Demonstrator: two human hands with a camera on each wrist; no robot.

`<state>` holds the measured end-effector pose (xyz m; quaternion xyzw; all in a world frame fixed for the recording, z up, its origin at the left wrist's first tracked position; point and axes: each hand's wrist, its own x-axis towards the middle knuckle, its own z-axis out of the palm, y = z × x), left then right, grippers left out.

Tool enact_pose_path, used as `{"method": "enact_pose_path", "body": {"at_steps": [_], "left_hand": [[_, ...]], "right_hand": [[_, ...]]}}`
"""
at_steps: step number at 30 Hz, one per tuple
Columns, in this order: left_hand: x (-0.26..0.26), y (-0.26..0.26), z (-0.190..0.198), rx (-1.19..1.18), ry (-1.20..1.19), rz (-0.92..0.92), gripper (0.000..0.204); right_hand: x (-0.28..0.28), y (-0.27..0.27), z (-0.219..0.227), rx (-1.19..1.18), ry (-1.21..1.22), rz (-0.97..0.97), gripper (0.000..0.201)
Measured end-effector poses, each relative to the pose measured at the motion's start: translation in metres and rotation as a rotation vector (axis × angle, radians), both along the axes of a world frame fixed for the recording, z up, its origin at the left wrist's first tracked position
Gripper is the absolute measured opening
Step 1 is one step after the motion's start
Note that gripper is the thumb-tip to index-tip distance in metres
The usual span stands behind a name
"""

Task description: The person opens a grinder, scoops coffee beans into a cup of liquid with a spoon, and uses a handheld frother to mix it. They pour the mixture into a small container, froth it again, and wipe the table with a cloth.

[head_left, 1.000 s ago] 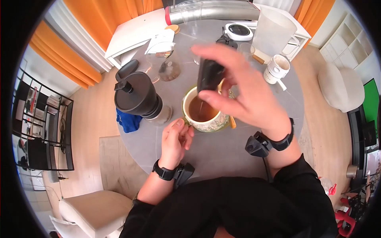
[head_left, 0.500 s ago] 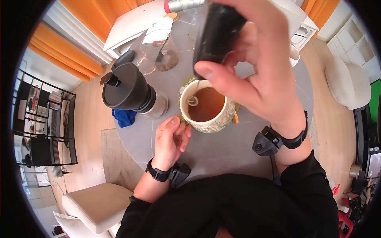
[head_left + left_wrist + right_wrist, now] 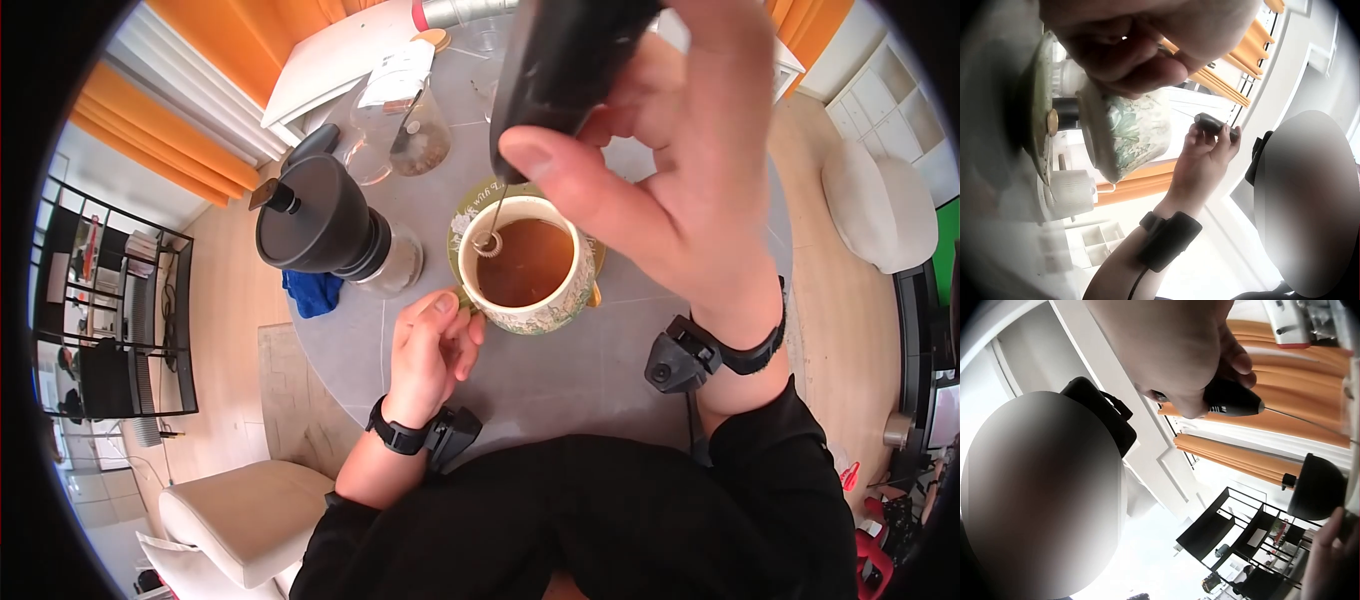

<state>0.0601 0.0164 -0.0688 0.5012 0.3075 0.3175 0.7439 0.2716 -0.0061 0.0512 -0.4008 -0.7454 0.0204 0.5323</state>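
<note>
A patterned cup point(image 3: 535, 318) holding brown liquid stands on a green saucer point(image 3: 468, 207); its side shows in the left wrist view as the cup point(image 3: 1138, 128). My left hand point(image 3: 430, 350) pinches the cup's handle at the left. My right hand point(image 3: 680, 180) grips a black handheld frother point(image 3: 560, 75) above the cup. The frother point(image 3: 1232, 399) has a thin metal shaft, and its small ring-shaped whisk point(image 3: 488, 243) is inside the cup near the left inner wall, at the liquid's edge.
A black-topped grinder point(image 3: 315, 215) stands left of the cup, with a blue cloth point(image 3: 312, 293) beside it. Behind are a glass vessel point(image 3: 420, 145) with brown contents and a white packet point(image 3: 400, 72). A beige chair point(image 3: 245, 520) is at the lower left.
The frother has come closer to the head camera, and its whisk now shows at the cup's left inner side. My left hand has stayed on the handle. The head view has shifted slightly.
</note>
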Motion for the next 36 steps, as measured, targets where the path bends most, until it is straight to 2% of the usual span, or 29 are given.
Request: {"method": "enact_pose_path", "body": {"at_steps": [4, 5, 6, 8, 9, 11, 12, 14, 17, 18, 20, 24, 26, 36], "left_hand": [[-0.003, 0.000, -0.003, 0.023, -0.036, 0.006, 0.039], [-0.003, 0.000, -0.003, 0.022, -0.035, 0.005, 0.039], [-0.004, 0.000, -0.004, 0.031, -0.047, 0.008, 0.038], [-0.005, 0.000, -0.006, 0.039, -0.061, 0.014, 0.037], [-0.005, 0.000, -0.007, 0.052, -0.073, 0.022, 0.036], [-0.005, -0.001, -0.007, 0.066, -0.087, 0.032, 0.037], [-0.005, -0.002, -0.004, 0.097, -0.075, 0.043, 0.037], [-0.005, -0.002, -0.004, 0.126, -0.065, 0.056, 0.039], [-0.007, -0.001, -0.006, 0.118, -0.095, 0.066, 0.039], [-0.007, -0.001, -0.006, 0.112, -0.101, 0.075, 0.039], [-0.006, -0.001, -0.004, 0.105, -0.109, 0.086, 0.038], [-0.005, -0.002, -0.003, 0.132, -0.097, 0.126, 0.035], [-0.004, -0.002, -0.002, 0.136, -0.098, 0.131, 0.035], [-0.003, -0.004, 0.000, 0.182, -0.054, 0.163, 0.032]], "right_hand": [[0.001, 0.003, -0.002, 0.013, -0.044, 0.001, 0.065], [0.001, 0.007, -0.005, 0.047, -0.062, 0.082, 0.066], [0.001, 0.003, -0.004, 0.046, -0.061, 0.081, 0.066], [0.004, -0.011, 0.004, -0.109, -0.117, 0.107, 0.065], [0.006, -0.016, 0.012, -0.110, -0.120, 0.110, 0.065], [0.008, -0.023, 0.028, -0.312, -0.047, 0.174, 0.065], [0.006, -0.017, 0.019, -0.312, -0.049, 0.175, 0.065], [-0.003, -0.001, -0.006, -0.098, -0.058, 0.076, 0.065], [0.003, -0.010, 0.008, -0.035, -0.082, 0.126, 0.064], [0.004, -0.008, 0.006, -0.035, -0.082, 0.127, 0.064], [0.008, -0.002, 0.001, -0.012, -0.126, 0.112, 0.050], [0.012, -0.004, 0.004, -0.033, -0.120, 0.178, 0.048], [0.015, -0.005, 0.006, -0.026, -0.213, 0.165, 0.047], [0.016, -0.010, 0.008, -0.081, -0.219, 0.122, 0.041]]}}
